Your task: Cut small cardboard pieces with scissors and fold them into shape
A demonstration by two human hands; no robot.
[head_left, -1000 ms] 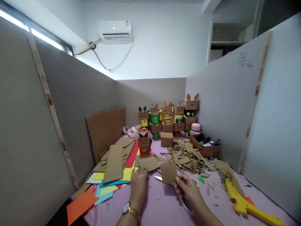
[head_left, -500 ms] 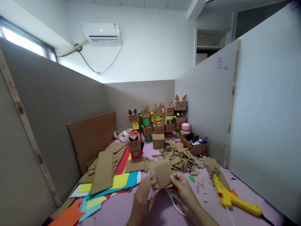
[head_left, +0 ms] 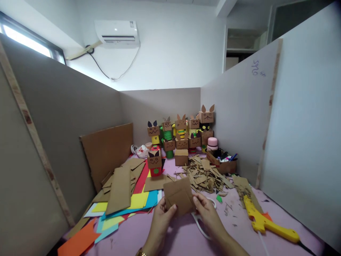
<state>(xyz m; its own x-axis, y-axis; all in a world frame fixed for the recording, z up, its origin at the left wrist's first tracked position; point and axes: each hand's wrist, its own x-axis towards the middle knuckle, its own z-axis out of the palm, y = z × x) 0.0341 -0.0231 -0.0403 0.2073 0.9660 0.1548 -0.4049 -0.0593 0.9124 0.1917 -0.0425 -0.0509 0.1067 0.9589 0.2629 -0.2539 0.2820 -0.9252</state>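
1. The left hand (head_left: 161, 217) and right hand (head_left: 209, 213) each pinch a lower side of the cardboard piece (head_left: 179, 195), held above the near edge of the counter (head_left: 181, 238).
2. The piece is near square, with no clear long axis. Its face is towards the camera and its top edge slants up rightward.
3. Scissors (head_left: 199, 225) lie under the right hand.

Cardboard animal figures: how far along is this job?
Done: several box-headed figures stand at the back, with offcuts piled in front. In hand: left hand and right hand pinch one cardboard square. Left: it is flat, not yet a box; the glue gun lies aside, and cardboard sheets lie stacked.
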